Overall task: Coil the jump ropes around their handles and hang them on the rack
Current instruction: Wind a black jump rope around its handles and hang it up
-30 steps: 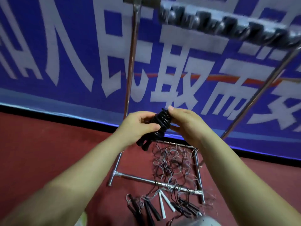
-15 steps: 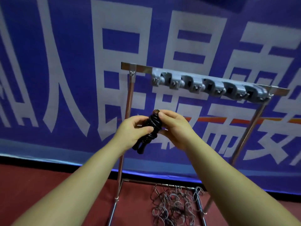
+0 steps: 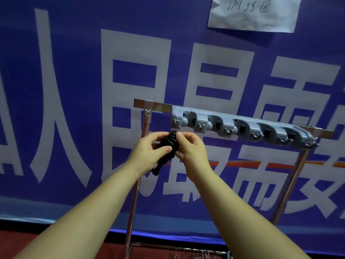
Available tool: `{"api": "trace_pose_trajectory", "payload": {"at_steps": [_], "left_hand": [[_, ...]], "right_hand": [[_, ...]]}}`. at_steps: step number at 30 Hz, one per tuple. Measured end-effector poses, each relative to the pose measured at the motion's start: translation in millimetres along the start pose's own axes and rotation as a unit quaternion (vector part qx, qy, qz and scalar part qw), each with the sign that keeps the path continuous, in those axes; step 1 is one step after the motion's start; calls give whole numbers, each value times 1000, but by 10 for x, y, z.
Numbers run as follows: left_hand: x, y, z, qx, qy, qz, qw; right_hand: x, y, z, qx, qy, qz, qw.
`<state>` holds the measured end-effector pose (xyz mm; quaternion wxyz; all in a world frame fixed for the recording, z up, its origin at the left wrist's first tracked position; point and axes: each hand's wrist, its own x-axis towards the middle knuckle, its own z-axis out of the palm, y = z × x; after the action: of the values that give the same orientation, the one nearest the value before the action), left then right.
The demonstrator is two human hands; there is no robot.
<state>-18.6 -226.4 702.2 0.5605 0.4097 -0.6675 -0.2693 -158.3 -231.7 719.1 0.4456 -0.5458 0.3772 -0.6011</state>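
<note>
Jump rope (image 3: 169, 146), coiled round its handles, clamped between my left hand (image 3: 147, 154) and right hand (image 3: 190, 150), just below the rack (image 3: 242, 126)'s left-end hook so I can hang it.

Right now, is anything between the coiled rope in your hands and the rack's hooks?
Nothing visible. The coiled jump rope, gripped by the left hand and right hand, sits just below the grey hook strip's empty left end.
</note>
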Motion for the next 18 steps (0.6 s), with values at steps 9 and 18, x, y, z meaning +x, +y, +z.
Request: {"api": "trace_pose_trajectory", "payload": {"at_steps": [9,18], "left_hand": [[212,56,32,-13,20,27,999],[240,13,57,-28,52,46,997]], "right_hand": [[44,-22,-101,-120,-16,-115,986],[119,-113,-93,-182,-42,-103,977]]}}
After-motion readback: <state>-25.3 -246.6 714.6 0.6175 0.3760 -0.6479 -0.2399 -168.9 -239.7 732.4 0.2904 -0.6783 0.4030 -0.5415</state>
